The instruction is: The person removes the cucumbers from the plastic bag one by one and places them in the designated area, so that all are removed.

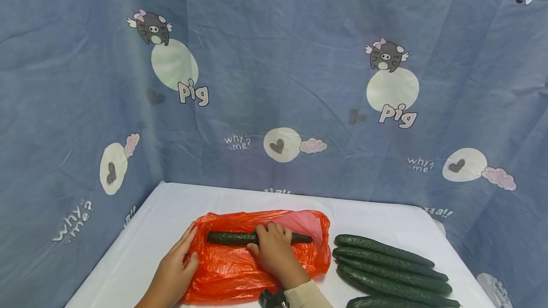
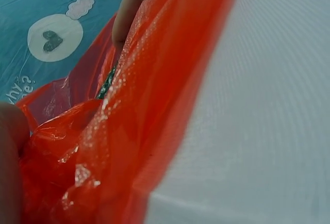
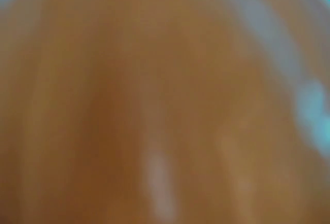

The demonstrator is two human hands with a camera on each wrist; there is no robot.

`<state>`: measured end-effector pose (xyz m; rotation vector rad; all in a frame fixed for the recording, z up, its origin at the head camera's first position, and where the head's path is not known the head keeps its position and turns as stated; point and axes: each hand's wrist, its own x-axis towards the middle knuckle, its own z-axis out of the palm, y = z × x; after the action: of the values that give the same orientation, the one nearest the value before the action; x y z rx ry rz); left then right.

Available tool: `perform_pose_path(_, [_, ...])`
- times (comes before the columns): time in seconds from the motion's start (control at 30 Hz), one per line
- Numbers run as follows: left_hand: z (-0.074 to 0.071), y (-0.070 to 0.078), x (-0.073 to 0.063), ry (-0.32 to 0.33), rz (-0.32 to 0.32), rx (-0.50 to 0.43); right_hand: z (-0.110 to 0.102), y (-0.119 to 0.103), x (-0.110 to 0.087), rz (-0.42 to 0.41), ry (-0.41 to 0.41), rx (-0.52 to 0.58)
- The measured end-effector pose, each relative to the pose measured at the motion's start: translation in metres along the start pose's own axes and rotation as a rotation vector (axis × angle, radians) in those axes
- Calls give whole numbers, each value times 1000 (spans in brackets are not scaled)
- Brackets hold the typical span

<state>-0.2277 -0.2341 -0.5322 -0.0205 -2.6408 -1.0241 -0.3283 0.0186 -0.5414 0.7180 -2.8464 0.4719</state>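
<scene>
A red plastic bag [image 1: 231, 270] lies spread on the white table, with a cucumber [image 1: 229, 238] lengthwise across its far part. My right hand [image 1: 276, 253] grips this cucumber near its middle, fingers over the far side and thumb on the near side. At the bag's left edge rests my left hand [image 1: 177, 263], its fingers fairly straight and the thumb spread apart from them. In the left wrist view, red plastic [image 2: 139, 95] covers part of a finger, and a bit of green cucumber [image 2: 106, 83] shows behind it. The right wrist view is a brown blur.
Several cucumbers [image 1: 394, 267] lie side by side to the right of the bag, the nearest cut off by the frame's bottom. The white table [image 1: 239, 198] ends at a blue patterned cloth [image 1: 274, 84] behind and at both sides.
</scene>
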Motion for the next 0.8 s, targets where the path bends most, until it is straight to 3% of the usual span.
perform_pose_path(0.5, [-1, -1, 0, -30, -22, -17, -11, -5, -5, 18, -8, 11])
perform_pose_path(0.8, [0, -4, 2, -15, -20, -28, -25, -7, -7, 2, 13, 15])
